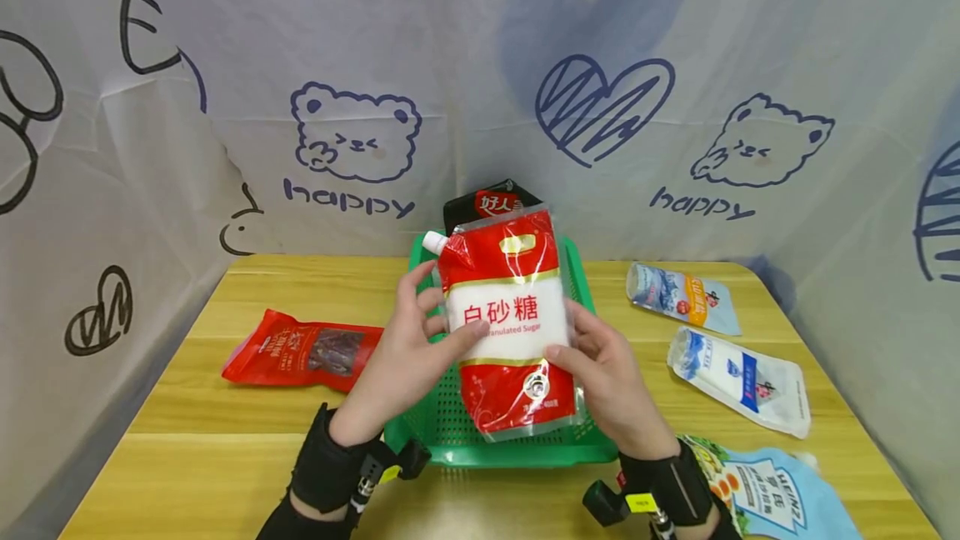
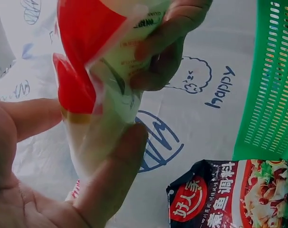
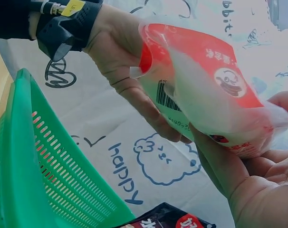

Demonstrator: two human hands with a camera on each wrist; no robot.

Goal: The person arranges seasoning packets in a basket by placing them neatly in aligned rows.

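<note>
A red and white bag of granulated sugar [image 1: 508, 315] with a white spout cap [image 1: 434, 242] is held above a green basket [image 1: 517, 457], its printed front toward me and slightly tilted. My left hand [image 1: 408, 361] grips its left side, thumb on the front and fingers at the edge and behind. On the lower right side, my right hand [image 1: 615, 386] pinches the bag, thumb in front. From the left wrist, the clear side of the bag [image 2: 103, 142] shows between both hands. A barcode on the bag's back [image 3: 168, 97] appears in the right wrist view.
A black seasoning packet [image 1: 487, 198] stands at the basket's back. Left of the basket lies a red packet [image 1: 307, 350] of dried food. To the right lie two small spouted pouches [image 1: 684, 298], [image 1: 742, 380] and a light-blue Heinz pouch [image 1: 780, 494]. A drawn-on white cloth [image 1: 465, 48] hangs behind.
</note>
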